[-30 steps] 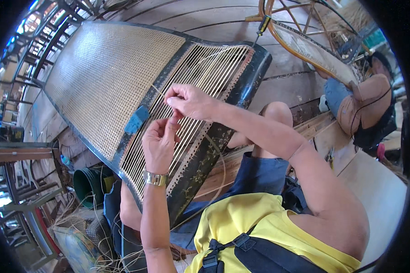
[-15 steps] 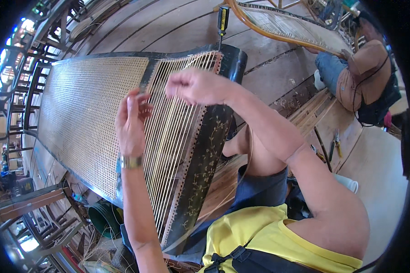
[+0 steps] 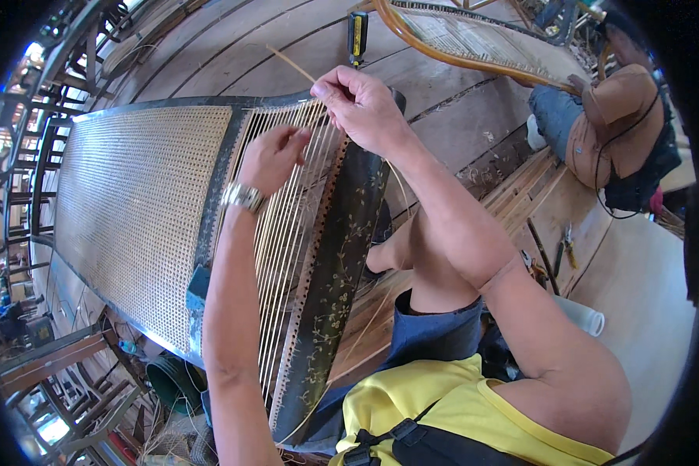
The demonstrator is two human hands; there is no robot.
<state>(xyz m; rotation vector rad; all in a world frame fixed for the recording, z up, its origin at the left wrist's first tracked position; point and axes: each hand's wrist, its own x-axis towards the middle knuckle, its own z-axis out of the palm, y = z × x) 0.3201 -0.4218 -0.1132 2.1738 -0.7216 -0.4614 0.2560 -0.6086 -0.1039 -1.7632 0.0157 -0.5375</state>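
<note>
A dark wooden seat frame [image 3: 318, 311] with painted gold vines and rows of small holes lies before me. Parallel cane strands [image 3: 276, 241] span its near section. My right hand [image 3: 363, 109] pinches a cane strand [image 3: 291, 64] above the far corner; the strand's tip points up and left. My left hand [image 3: 272, 158] hovers just over the strung strands, fingers curled in. Whether a strand is between those fingers is hidden. A screwdriver [image 3: 357, 35] with a black and yellow handle stands upright just past the far rail, its lower shaft hidden by my right hand.
A finished woven cane panel [image 3: 140, 202] fills the frame's left part. Another person [image 3: 613, 116] sits at the right by a second caned frame [image 3: 474, 54]. Pliers [image 3: 571, 247] lie on the plank floor. A green bucket [image 3: 175, 380] and chair frames [image 3: 70, 396] stand at the left.
My right hand has moved up and right toward the far corner, and a strand end now shows in it. My left hand has shifted right, and its fingers have curled closed.
</note>
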